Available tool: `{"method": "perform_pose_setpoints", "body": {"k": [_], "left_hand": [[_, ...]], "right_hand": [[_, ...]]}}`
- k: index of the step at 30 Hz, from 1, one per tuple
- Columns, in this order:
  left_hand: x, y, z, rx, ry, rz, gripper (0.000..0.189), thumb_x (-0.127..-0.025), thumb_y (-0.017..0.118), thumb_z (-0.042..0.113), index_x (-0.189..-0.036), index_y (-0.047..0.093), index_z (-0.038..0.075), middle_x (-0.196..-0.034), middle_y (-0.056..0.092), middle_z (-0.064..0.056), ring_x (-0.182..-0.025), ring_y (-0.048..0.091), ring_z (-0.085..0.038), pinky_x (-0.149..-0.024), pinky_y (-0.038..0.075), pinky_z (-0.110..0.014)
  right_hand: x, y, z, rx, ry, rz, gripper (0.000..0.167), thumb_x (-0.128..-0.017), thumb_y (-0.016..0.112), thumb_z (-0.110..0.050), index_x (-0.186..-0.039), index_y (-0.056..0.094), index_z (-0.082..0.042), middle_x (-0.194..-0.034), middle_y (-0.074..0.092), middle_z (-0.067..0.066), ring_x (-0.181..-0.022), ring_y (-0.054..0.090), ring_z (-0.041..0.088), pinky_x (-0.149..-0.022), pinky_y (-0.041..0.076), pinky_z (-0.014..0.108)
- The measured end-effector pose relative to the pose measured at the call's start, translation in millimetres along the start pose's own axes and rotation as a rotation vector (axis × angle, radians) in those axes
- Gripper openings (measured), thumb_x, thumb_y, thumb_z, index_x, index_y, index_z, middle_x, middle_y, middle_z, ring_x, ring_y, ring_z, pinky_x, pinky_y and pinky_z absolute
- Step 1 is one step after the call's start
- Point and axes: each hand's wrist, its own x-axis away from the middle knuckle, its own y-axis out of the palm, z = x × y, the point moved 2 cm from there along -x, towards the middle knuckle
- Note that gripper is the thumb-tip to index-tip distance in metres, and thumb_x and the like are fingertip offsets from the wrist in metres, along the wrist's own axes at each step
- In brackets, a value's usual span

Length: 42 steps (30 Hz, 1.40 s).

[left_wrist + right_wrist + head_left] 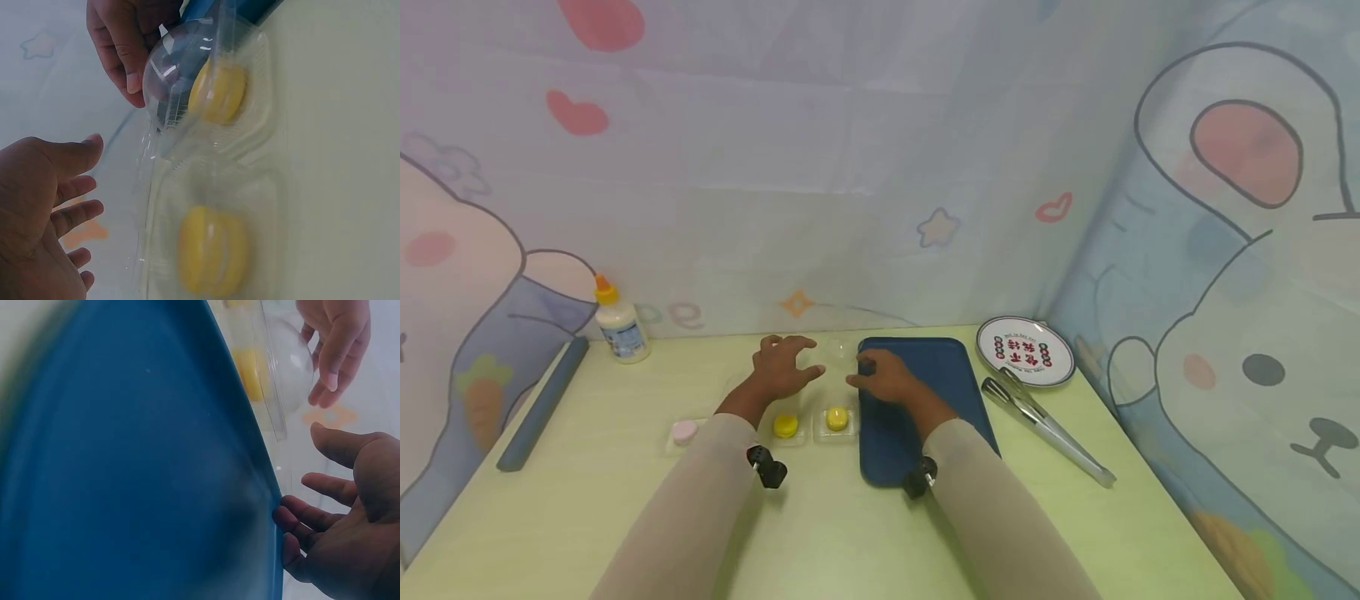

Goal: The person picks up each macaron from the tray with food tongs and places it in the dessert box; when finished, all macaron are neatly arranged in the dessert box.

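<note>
My left hand (781, 367) hovers beyond the clear plastic boxes, fingers spread and holding nothing. My right hand (887, 377) is over the left edge of a blue tray (925, 358); in the right wrist view some fingertips (287, 519) appear to touch its rim, with the thumb apart. Between the hands rises a clear domed lid (165, 69), standing up from a box that holds a yellow macaron (837, 418). Beside it, a second clear box contains another yellow macaron (786, 426). A pink macaron (684, 432) sits further left, its box partly hidden by my left sleeve.
Right of the tray lie metal tongs (1052, 429), touching or overlapping a white plate (1025, 352) with red lettering. A glue bottle (622, 329) with an orange cap stands at the back left, near a long blue-grey bar (544, 404). Printed cloth walls border the table.
</note>
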Motion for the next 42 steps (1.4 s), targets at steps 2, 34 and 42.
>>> {"method": "perform_pose_setpoints", "body": {"k": [2, 34, 42], "left_hand": [[-4.5, -1.8, 2.0, -0.012, 0.007, -0.005, 0.058, -0.109, 0.066, 0.034, -0.158, 0.054, 0.005, -0.168, 0.047, -0.023, -0.16, 0.021, -0.058, -0.125, 0.02, -0.079], [-41.3, 18.2, 4.2, -0.221, -0.075, -0.157, 0.064, -0.11, 0.062, 0.034, -0.168, 0.043, 0.014, -0.173, 0.043, -0.017, -0.167, 0.007, -0.054, -0.131, 0.011, -0.074], [-40.9, 20.2, 9.2, -0.204, -0.085, -0.157, 0.06, -0.111, 0.06, 0.03, -0.168, 0.044, 0.016, -0.171, 0.047, -0.017, -0.169, 0.008, -0.051, -0.133, 0.008, -0.074]], "right_hand": [[-3.2, -2.0, 0.5, 0.009, 0.01, 0.012, 0.058, -0.106, 0.073, -0.031, -0.151, 0.059, 0.003, -0.152, 0.064, 0.024, -0.14, 0.063, 0.041, -0.116, 0.054, 0.055], [-18.0, 0.5, -1.3, 0.12, 0.105, -0.069, 0.071, -0.107, 0.067, -0.045, -0.166, 0.046, -0.012, -0.175, 0.041, 0.017, -0.165, 0.032, 0.044, -0.133, 0.029, 0.067], [-19.6, 2.8, -3.6, 0.137, 0.103, -0.066, 0.069, -0.109, 0.065, -0.046, -0.167, 0.046, -0.014, -0.175, 0.041, 0.017, -0.166, 0.029, 0.048, -0.131, 0.024, 0.074]]}}
